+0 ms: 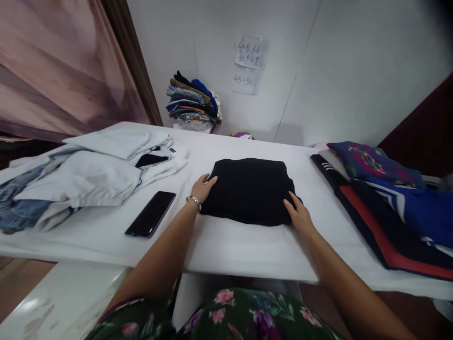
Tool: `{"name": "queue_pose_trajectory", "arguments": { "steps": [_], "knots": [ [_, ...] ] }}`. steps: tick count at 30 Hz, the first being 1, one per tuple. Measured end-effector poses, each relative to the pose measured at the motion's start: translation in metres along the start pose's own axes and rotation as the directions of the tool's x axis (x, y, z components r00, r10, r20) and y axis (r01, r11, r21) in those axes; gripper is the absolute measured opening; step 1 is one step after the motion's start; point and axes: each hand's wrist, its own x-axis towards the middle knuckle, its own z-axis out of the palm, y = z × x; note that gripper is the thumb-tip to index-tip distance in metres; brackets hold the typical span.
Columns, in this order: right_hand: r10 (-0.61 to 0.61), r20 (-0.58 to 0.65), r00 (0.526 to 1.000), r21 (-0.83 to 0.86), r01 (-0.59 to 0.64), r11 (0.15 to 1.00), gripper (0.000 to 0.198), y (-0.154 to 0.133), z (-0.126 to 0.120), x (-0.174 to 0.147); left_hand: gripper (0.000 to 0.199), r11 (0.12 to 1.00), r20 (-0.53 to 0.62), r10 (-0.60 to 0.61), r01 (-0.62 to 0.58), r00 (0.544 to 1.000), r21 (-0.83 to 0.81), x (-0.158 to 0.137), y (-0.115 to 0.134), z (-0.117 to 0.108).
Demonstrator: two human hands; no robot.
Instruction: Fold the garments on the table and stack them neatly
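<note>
Black folded garment (249, 190) lies mid-counter (226, 245), straight ahead of me, its long axis running left to right. My left hand (202, 187) rests flat and open on its left edge, my right hand (299, 215) open on the near right corner; both touch it equally.

We see a black garment (249, 190) folded into a compact, roughly rectangular bundle, lying flat on the white table (230, 241) just right of the frame's centre. Its cloth is plain and dark, with no print that we can make out. The upper edge runs fairly straight, while the lower edge bulges and curves a little. We find its left edge under our left hand (203, 187) and its lower right corner under our right hand (299, 215).
</note>
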Motion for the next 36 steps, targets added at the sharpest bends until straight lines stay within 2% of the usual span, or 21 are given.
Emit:
{"name": "queue_pose_trajectory", "arguments": {
  "steps": [3,5,8,10,11,13,15,18,22,25,28,33,36],
  "knots": [
    [-0.081,-0.075,0.994,-0.031,0.079,0.996,0.055,0.01,-0.009,-0.014,0.051,0.983,0.017,0.181,-0.181,0.983,-0.001,-0.019,-0.001,-0.008],
    [-0.229,-0.156,0.961,-0.099,0.215,0.972,0.052,0.012,-0.013,-0.024,0.054,0.948,0.089,0.314,-0.317,0.945,0.026,-0.034,-0.003,-0.016],
    [-0.512,-0.198,0.836,-0.243,0.465,0.852,0.058,0.003,-0.016,-0.035,0.067,0.871,0.253,0.45,-0.483,0.856,0.087,-0.054,-0.008,-0.025],
    [-0.645,-0.103,0.758,-0.304,0.593,0.746,0.068,-0.007,-0.013,-0.04,0.078,0.815,0.332,0.491,-0.56,0.805,0.153,-0.062,-0.012,-0.026],
    [-0.677,-0.031,0.735,-0.324,0.634,0.703,0.071,-0.012,-0.011,-0.041,0.081,0.788,0.348,0.506,-0.587,0.789,0.186,-0.063,-0.015,-0.026],
    [-0.678,0.112,0.726,-0.354,0.667,0.655,0.069,-0.019,-0.006,-0.042,0.078,0.754,0.33,0.531,-0.613,0.781,0.237,-0.063,-0.02,-0.024],
    [-0.621,0.2,0.758,-0.392,0.642,0.658,0.061,-0.022,-0.002,-0.04,0.073,0.752,0.268,0.539,-0.6,0.799,0.275,-0.061,-0.023,-0.021],
    [-0.552,0.235,0.8,-0.405,0.597,0.692,0.056,-0.025,-0.001,-0.035,0.071,0.775,0.179,0.51,-0.539,0.842,0.331,-0.059,-0.025,-0.016],
    [-0.545,0.239,0.804,-0.363,0.595,0.717,0.059,-0.03,-0.005,-0.028,0.072,0.784,0.136,0.483,-0.496,0.865,0.373,-0.062,-0.022,-0.013],
    [-0.543,0.28,0.791,-0.402,0.611,0.682,0.059,-0.031,-0.007,-0.022,0.07,0.775,0.139,0.496,-0.509,0.857,0.375,-0.063,-0.023,-0.013],
    [-0.559,0.325,0.763,-0.427,0.645,0.633,0.067,-0.025,-0.011,-0.013,0.07,0.753,0.145,0.52,-0.532,0.842,0.386,-0.062,-0.026,-0.013],
    [-0.618,0.27,0.738,-0.437,0.666,0.604,0.076,0.002,-0.021,-0.004,0.07,0.669,0.209,0.578,-0.605,0.789,0.432,-0.066,-0.028,-0.007],
    [-0.626,0.256,0.736,-0.432,0.667,0.607,0.083,0.015,-0.018,-0.007,0.078,0.648,0.247,0.559,-0.603,0.791,0.466,-0.069,-0.029,-0.004]
  ]
}}
